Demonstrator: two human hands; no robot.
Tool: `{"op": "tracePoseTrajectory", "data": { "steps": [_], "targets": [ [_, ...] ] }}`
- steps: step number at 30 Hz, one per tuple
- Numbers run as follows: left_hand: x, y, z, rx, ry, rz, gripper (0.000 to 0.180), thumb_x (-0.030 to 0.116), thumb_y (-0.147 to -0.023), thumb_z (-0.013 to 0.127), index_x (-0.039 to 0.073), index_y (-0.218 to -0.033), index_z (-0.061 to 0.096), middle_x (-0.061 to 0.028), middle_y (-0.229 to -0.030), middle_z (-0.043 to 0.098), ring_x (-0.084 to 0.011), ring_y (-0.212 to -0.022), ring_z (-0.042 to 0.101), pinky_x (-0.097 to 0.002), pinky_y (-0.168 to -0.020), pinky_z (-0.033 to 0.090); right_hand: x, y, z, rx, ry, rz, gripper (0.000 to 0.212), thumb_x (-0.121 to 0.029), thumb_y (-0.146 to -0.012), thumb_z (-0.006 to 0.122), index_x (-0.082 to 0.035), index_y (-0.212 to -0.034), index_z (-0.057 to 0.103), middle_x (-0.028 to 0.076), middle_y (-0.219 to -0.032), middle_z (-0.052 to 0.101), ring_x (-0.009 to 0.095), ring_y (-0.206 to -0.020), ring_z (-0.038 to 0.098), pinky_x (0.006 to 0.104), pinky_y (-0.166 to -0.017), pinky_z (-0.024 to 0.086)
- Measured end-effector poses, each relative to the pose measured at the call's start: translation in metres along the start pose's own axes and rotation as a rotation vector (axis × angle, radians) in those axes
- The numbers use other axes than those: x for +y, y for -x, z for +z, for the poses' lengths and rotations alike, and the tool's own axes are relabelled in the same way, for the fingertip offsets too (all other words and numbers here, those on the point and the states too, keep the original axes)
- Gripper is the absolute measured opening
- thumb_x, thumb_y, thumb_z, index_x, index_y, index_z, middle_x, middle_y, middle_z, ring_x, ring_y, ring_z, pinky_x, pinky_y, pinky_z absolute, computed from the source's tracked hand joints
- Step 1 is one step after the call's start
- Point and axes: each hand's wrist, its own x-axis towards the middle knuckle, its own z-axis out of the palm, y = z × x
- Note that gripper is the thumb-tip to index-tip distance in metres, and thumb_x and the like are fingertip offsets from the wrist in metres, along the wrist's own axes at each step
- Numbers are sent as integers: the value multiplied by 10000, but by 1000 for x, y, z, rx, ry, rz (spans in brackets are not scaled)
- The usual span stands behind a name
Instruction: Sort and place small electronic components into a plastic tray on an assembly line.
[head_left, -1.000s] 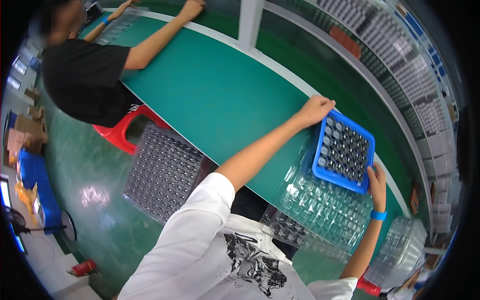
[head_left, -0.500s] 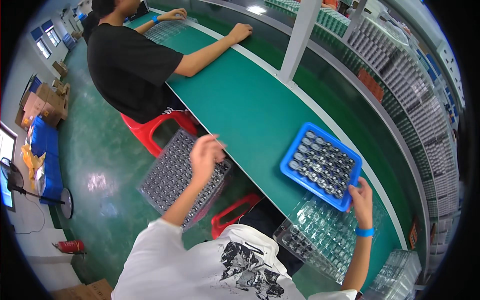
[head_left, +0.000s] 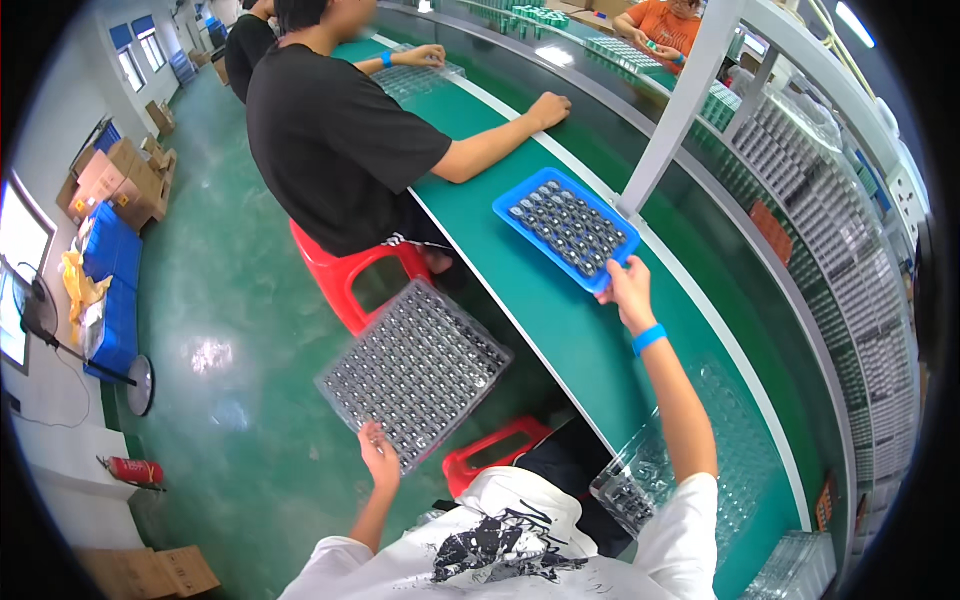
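My right hand [head_left: 630, 290] grips the near corner of a blue plastic tray [head_left: 507, 213], with its thumb over the rim. Rows of small round metallic parts [head_left: 570, 228] lie in this tray, at the far edge of the green worktop [head_left: 545, 325]. To the left, beyond the bench edge, a stack of clear plastic blister trays [head_left: 415, 370] is filled with rows of dark, shiny round parts. My left hand [head_left: 380, 455] is closed on the near edge of this stack; its fingertips show over the rim and the rest of the grip is partly hidden.
Clear blister trays [head_left: 715, 450] lie on the worktop near my right arm. A co-worker in black [head_left: 345, 150] sits beyond on a red stool [head_left: 340, 290], forearms on the bench. A white post [head_left: 680, 110] stands along the bench's far side. Another red stool [head_left: 490, 452] is close to me.
The blue tray has moved away from me and leftward along the bench with my right hand on it. My left hand has come from above the blister trays to their near edge.
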Motion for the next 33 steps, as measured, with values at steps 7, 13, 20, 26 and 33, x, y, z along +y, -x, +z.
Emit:
{"op": "tracePoseTrajectory", "data": {
  "steps": [7, 13, 20, 26, 33],
  "targets": [
    [24, 25, 24, -9, -24, 84, 477, -95, -815, 438, -1, -1283, 445, -140, -1149, 563, -191, -934, 557, -300, -816, 464, 2, -6, 7, 60, 78, 1, 566, -165, -906, 597, 120, -1300, 307, 155, -652, 614, 221, -479, 618, 315, -392, 514],
    [133, 43, 86, -672, 275, 135, 349, -27, -911, 430, 11, -1257, 457, -116, -1054, 609, -124, -779, 584, -235, -673, 478, -33, 45, -27, 36, 119, 168, 612, -329, -945, 553, 36, -1370, 306, 193, -798, 622, 258, -624, 641, 380, -514, 535],
    [264, 102, 141, -1111, 434, 127, 269, -9, -947, 429, -10, -1206, 504, -120, -1080, 610, -122, -859, 594, -226, -666, 483, -92, 255, -118, 410, 1346, -397, 591, -230, -825, 644, 17, -1318, 431, 278, -1436, 303, 466, -1305, 332, 557, -1013, 337],
    [316, 196, 177, -1210, 246, 640, 406, -16, -910, 483, -8, -1315, 454, -135, -1279, 524, -233, -1141, 524, -302, -855, 461, -28, 396, -153, 601, 1330, 98, 699, -363, -819, 660, -27, -1386, 427, 310, -1487, 231, 501, -1377, 203, 697, -1021, 198],
    [300, 217, 186, -1441, 475, 268, 419, -97, -868, 461, -37, -1281, 419, -174, -1354, 454, -247, -1197, 500, -301, -886, 471, -37, 410, -173, 819, 1271, 303, 762, -380, -713, 742, -44, -1333, 454, 285, -1478, 252, 458, -1365, 256, 641, -968, 314]
  ]
}}
